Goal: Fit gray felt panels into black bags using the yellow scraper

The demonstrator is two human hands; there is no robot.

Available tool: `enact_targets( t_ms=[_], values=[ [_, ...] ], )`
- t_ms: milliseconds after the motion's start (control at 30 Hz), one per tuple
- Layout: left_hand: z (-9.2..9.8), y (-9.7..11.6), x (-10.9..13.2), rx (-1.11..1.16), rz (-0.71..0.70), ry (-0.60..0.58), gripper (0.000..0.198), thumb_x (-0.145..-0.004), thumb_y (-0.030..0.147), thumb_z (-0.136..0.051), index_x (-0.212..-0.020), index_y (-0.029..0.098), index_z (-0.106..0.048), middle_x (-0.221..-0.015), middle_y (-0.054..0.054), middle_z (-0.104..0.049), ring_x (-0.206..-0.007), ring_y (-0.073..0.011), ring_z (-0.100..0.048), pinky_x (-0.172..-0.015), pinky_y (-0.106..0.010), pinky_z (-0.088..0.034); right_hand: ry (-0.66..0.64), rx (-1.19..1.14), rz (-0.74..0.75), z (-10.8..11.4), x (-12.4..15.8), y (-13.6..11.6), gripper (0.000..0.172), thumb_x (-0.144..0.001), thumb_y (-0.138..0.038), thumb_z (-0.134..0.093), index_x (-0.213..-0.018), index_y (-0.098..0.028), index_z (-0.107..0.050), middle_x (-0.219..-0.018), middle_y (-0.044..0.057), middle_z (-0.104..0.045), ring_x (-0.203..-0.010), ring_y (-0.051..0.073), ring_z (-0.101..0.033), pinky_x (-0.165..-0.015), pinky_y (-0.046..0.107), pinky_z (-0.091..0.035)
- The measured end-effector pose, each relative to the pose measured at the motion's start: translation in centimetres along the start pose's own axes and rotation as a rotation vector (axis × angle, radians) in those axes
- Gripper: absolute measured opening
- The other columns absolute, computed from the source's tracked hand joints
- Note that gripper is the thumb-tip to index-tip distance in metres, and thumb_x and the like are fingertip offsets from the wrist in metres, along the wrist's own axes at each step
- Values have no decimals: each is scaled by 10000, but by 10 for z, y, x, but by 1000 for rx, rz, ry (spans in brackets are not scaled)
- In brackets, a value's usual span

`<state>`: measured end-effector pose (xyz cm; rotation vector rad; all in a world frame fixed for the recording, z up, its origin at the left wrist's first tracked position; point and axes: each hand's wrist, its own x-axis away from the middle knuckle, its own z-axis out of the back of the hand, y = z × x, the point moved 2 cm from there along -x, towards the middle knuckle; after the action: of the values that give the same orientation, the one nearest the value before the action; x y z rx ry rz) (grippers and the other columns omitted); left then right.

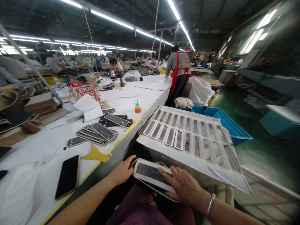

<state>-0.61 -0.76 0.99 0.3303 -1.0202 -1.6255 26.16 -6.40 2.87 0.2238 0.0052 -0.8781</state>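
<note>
Above my lap is a long round-cornered panel (pixel 147 172) with a pale border and a dark middle. It lies over a larger rounded piece whose thin edge shows below it. My left hand (pixel 123 171) pinches the left end of the panel, thumb up and fingers curled at the rim. Across the right end, my right hand (pixel 184 186) rests its fingers on the dark face, with the thumb lower down near the edge; it grips the panel there. What lies underneath is hidden. Just beyond sits a slotted white board (pixel 161 145) bearing several similar pale-bordered strips (pixel 165 134).
On the white table (pixel 117 100) at left lie a phone (pixel 67 176), a yellow scraper-like tool (pixel 97 153), stacked dark panels (pixel 96 132) and a small bottle of orange liquid (pixel 137 107). A blue bin (pixel 234 131) stands behind the board. A person in a red apron (pixel 179 67) leans over the table.
</note>
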Motion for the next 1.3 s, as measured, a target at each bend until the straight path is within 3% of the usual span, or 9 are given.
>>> enact_targets(
  t_ms=[167,333,567,733,900,1000,1100,1200,1300],
  values=[
    [3,-1,-1,27,-12,2,572,-794,226,-397,-1353,190,-284,-498,77,-504,-385,-133,-510,-432,-220,-391,-130,-28,27,-4,-9,-4,891,-589,-535,-682,-1358,-248,-337,-1060,183,-541,-747,276,-521,-599,357,-367],
    [6,-1,-4,-180,-206,61,648,-764,125,-397,-1390,203,-246,-480,93,-471,-475,-108,-487,-556,-201,-366,-254,-79,-27,-7,-19,3,853,-634,-535,-641,-1371,-297,-285,-1081,161,-531,-841,309,-538,-662,400,-412],
    [10,-3,-14,-424,-408,-148,442,-813,135,-363,-1175,248,-590,-936,-39,-702,-789,-156,-638,-711,-228,-446,-344,-147,-73,-13,-22,10,864,-640,-626,-581,-1379,-357,-222,-1083,127,-511,-875,303,-531,-693,413,-428],
    [18,15,-18,-735,-394,-330,424,-774,139,-406,-1114,264,-628,-912,-69,-714,-819,-233,-664,-712,-299,-483,-337,-90,-55,-10,-28,1,856,-647,-611,-582,-1376,-333,-230,-1084,135,-503,-822,298,-528,-650,407,-427],
    [22,48,-25,-890,-355,-394,299,-750,161,-469,-944,239,-683,-800,-89,-710,-758,-273,-666,-663,-341,-491,-357,-52,-68,-7,-29,5,863,-629,-624,-600,-1365,-341,-246,-1054,133,-510,-820,304,-527,-639,415,-421],
    [9,76,-32,-719,-476,-276,275,-826,200,-419,-991,229,-636,-868,-63,-687,-810,-227,-646,-722,-323,-480,-358,-49,-97,-7,-28,8,875,-605,-646,-607,-1353,-363,-254,-1037,122,-513,-812,306,-531,-622,419,-424],
    [-23,89,-43,-496,-613,-228,211,-866,236,-389,-952,204,-579,-917,-35,-639,-828,-175,-610,-744,-277,-462,-376,-78,-117,-6,-27,9,769,-614,-639,-604,-1283,-329,-386,-1022,123,-521,-809,305,-539,-621,421,-433],
    [-55,80,-56,-487,-631,-316,124,-791,266,-521,-876,176,-515,-912,-41,-601,-812,-190,-590,-718,-284,-462,-399,-190,-124,2,-28,14,733,-609,-610,-625,-1250,-309,-436,-1033,127,-538,-825,318,-557,-641,438,-447],
    [-65,66,-63,-518,-651,-350,190,-761,258,-555,-914,180,-474,-937,-46,-580,-842,-206,-581,-732,-304,-466,-387,-502,-163,13,-28,33,884,-589,-606,-643,-1348,-296,-311,-1112,130,-551,-910,331,-571,-741,468,-450]
  ],
)
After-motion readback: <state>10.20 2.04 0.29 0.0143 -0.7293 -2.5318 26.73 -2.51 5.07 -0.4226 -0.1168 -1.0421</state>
